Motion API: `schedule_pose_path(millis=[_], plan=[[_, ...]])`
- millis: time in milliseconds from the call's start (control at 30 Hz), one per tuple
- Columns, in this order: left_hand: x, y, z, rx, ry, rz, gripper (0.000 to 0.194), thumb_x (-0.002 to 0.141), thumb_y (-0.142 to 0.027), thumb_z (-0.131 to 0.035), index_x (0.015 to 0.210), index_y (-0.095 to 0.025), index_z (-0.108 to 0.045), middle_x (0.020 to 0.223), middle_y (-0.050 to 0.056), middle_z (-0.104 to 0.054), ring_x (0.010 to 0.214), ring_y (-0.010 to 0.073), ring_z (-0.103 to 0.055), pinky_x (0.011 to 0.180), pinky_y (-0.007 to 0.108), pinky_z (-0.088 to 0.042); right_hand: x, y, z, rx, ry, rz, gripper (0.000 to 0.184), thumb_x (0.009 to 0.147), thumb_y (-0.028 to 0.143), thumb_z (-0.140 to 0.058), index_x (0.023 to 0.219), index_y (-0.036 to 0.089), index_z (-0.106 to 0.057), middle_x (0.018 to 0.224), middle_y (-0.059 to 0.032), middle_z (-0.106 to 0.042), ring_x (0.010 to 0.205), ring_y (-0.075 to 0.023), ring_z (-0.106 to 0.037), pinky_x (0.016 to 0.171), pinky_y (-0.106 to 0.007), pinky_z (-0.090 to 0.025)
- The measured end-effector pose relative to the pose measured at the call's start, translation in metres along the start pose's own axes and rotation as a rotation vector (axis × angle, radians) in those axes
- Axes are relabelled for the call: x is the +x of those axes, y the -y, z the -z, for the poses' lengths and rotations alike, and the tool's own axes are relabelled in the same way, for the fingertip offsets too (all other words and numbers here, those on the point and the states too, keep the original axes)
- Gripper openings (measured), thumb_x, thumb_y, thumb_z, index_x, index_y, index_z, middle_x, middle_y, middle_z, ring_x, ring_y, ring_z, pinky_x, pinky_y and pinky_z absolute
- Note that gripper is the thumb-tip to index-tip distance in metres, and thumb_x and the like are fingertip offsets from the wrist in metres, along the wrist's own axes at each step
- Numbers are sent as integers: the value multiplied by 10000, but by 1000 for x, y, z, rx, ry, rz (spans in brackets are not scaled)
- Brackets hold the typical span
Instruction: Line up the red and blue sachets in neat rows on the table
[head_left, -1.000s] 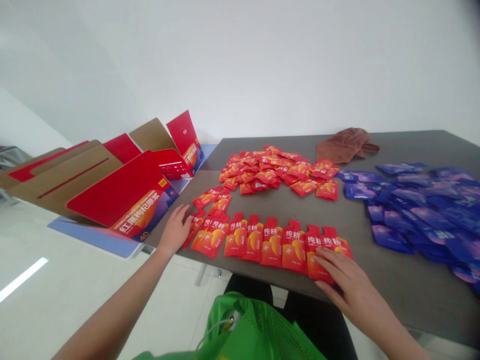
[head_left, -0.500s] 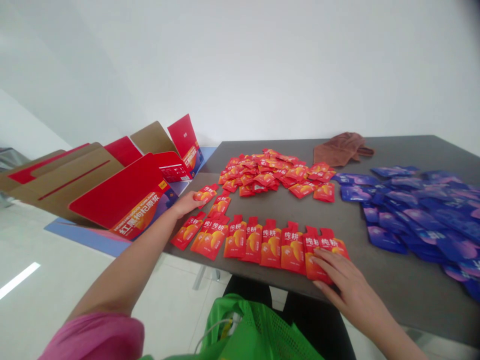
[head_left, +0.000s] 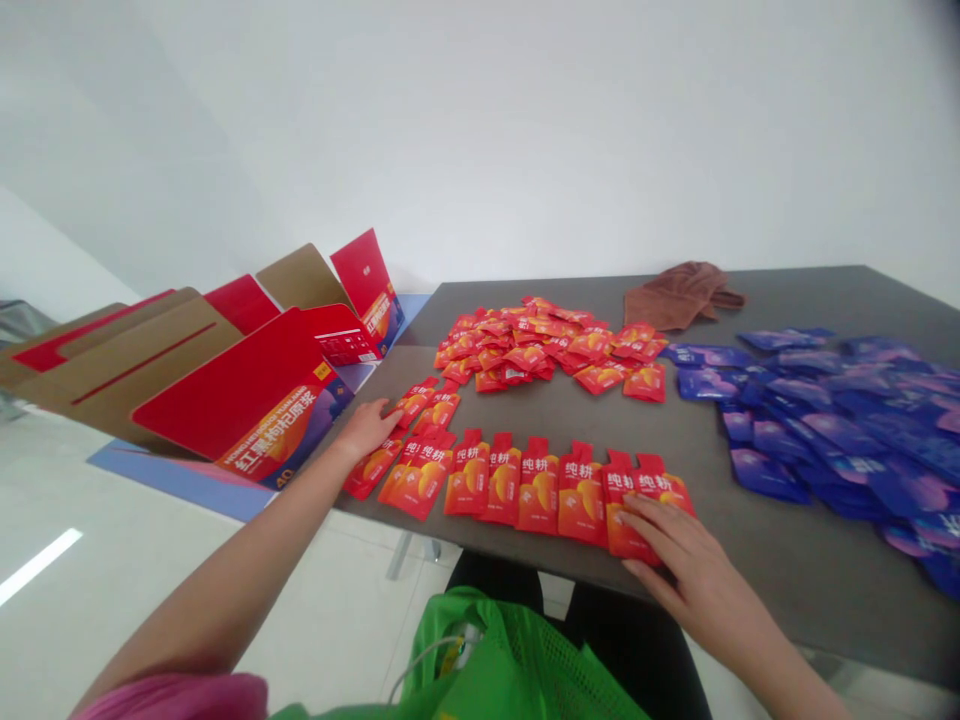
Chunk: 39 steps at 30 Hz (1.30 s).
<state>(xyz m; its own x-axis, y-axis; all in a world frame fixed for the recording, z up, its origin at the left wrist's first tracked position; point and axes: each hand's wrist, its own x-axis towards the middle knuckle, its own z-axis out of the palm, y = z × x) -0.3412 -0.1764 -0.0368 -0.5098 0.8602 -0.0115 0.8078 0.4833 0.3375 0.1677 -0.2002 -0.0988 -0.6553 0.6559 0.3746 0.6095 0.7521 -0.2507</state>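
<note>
Red-and-orange pouches (head_left: pixel 538 490) lie side by side in a row along the near table edge. My right hand (head_left: pixel 686 555) rests with outstretched fingers on the pouch (head_left: pixel 654 487) at the row's right end, without gripping it. At the left end my left hand (head_left: pixel 366 430) hovers over or touches the top of a pouch (head_left: pixel 371 470), fingers loosely stretched. Just beyond its fingertips, another red pouch (head_left: pixel 414 402) lies beside a pouch (head_left: pixel 436 412) above the row. Farther back is a heap of the same red pouches (head_left: pixel 525 340).
Blue-purple pouches (head_left: pixel 847 430) are piled on the right of the dark table (head_left: pixel 720 420). A brown cloth (head_left: pixel 682 297) lies at the back. Open red cardboard boxes (head_left: pixel 247 385) stand left of the table on a blue surface (head_left: pixel 180 487).
My left hand has let go of a red pouch, which now lies at the left of the upper pair, and has drawn slightly back towards me. My right hand stays almost still.
</note>
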Motion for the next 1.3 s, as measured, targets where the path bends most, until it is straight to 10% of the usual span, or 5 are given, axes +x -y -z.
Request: schedule_pose_path(millis=[467, 633, 933, 1300], plan=[[-100, 30, -19, 174, -172, -125, 498, 901, -436, -408, 1218, -127, -638, 1128, 161, -647, 1098, 287, -585, 1041, 421, -421, -1, -1, -2, 13, -7, 2, 447, 914, 431, -555, 1312, 229, -543, 1382, -106, -554, 1249, -292, -536, 1029, -507, -454], [-75, 23, -9, 90, -227, -168, 476, 900, -413, -425, 1249, -148, -611, 1209, 150, -607, 1152, 276, -565, 1070, 419, -397, 0, 0, 0, 29, -9, -14, 446, 908, 428, -564, 1309, 234, -557, 1378, -101, -562, 1250, -289, -541, 1034, -492, -456], [6, 3, -6, 109, 10, -148, 623, 786, -498, -605, 1274, -111, -587, 1255, 177, -630, 1165, 300, -594, 999, 347, -441, 2, 0, 2, 22, -19, -14, 431, 911, 430, -560, 1292, 229, -574, 1351, -106, -580, 1227, -283, -557, 1020, -480, -469], [5, -15, -1, 252, 94, -112, 596, 763, -571, -585, 1167, -138, -660, 1093, 198, -688, 1062, 365, -633, 891, 397, -477, 1, 1, 2, 35, -11, -26, 435, 916, 427, -557, 1305, 232, -563, 1368, -111, -568, 1244, -294, -546, 1031, -501, -459]])
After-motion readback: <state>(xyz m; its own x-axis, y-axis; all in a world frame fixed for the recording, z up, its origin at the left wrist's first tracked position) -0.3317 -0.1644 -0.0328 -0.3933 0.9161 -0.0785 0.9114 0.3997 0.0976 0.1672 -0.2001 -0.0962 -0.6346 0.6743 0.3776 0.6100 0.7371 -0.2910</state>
